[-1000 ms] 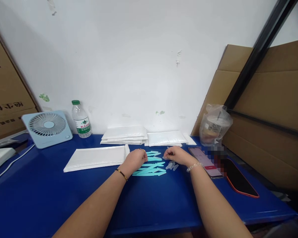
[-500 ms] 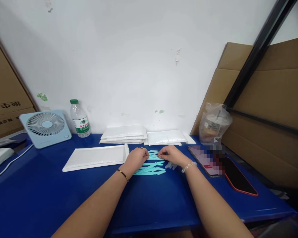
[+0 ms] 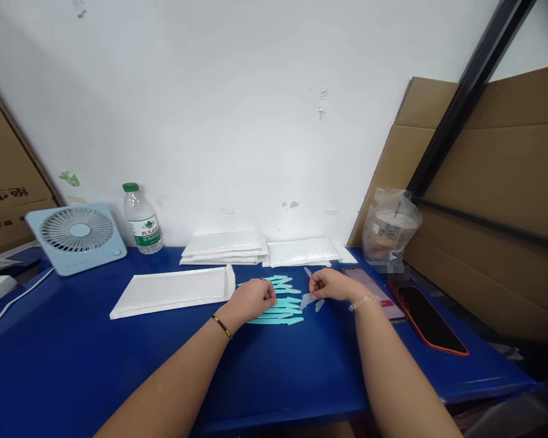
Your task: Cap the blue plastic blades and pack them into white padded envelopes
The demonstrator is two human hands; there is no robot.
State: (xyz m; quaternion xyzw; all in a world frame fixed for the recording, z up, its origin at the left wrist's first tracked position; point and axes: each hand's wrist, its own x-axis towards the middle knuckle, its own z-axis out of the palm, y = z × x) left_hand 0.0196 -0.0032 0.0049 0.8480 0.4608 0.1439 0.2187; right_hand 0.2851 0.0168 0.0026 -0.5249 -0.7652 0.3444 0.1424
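Wall point(image 3: 210, 121), white and scuffed, rises behind the far edge of the blue table point(image 3: 274, 377). Cardboard point(image 3: 516, 213) stands past the table's right side, and a black beam point(image 3: 470, 97) slants across it. A pale blue fan point(image 3: 77, 237) leans back near the far left corner. White mailers point(image 3: 223, 243) lie in two piles along the far edge, and another mailer point(image 3: 173, 292) lies flat, left of the hands. A bagged cup point(image 3: 388, 234) sits at the far right corner; a green-capped bottle point(image 3: 141, 228) stands at the far edge, just beside the fan. Two phones point(image 3: 433, 319) lie along the right edge, the outer one rimmed in orange-red.

The left hand point(image 3: 251, 298) and right hand point(image 3: 331, 285) are apart. The left curls over a row of teal sticks point(image 3: 288, 301); I can't tell whether its fingers grip any. The sticks lie side by side, nearer the far edge than the near one. The right, fingers bent, is at some clear pieces point(image 3: 307, 300) by the sticks' right ends; whether it pinches one, I can't make out.
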